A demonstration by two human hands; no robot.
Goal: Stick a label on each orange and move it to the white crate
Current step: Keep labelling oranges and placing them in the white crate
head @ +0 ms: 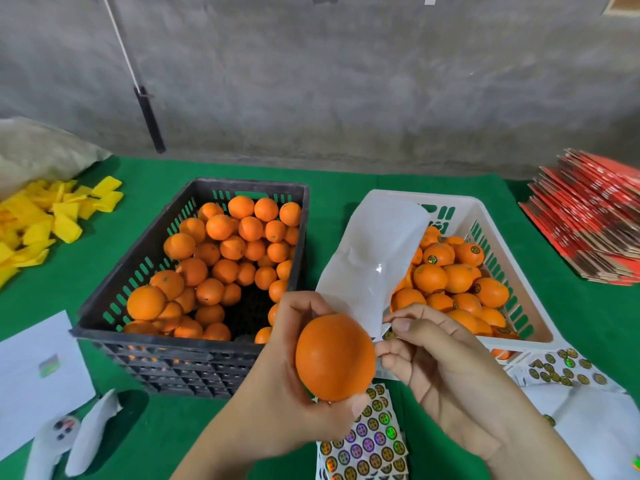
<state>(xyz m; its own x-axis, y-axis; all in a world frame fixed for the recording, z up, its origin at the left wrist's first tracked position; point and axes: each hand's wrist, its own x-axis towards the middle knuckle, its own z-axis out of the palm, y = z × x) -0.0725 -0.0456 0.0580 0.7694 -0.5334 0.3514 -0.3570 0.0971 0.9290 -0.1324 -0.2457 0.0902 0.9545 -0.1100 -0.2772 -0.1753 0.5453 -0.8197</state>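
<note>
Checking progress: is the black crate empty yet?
No. The black crate still holds many oranges, though bare floor shows near its front right corner.

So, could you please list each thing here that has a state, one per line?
Left hand: grips an orange.
Orange: held up, no label visible.
Right hand: pinches a label at a backing sheet's edge.
Backing sheet: curled, mostly peeled bare.
Black crate: partly full, unlabelled oranges.
White crate: partly full, labelled oranges.
Label sheets: flat, still full.

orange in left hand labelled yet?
No: the orange held by the left hand shows bare peel, while the right hand pinches the label sheet.
</note>
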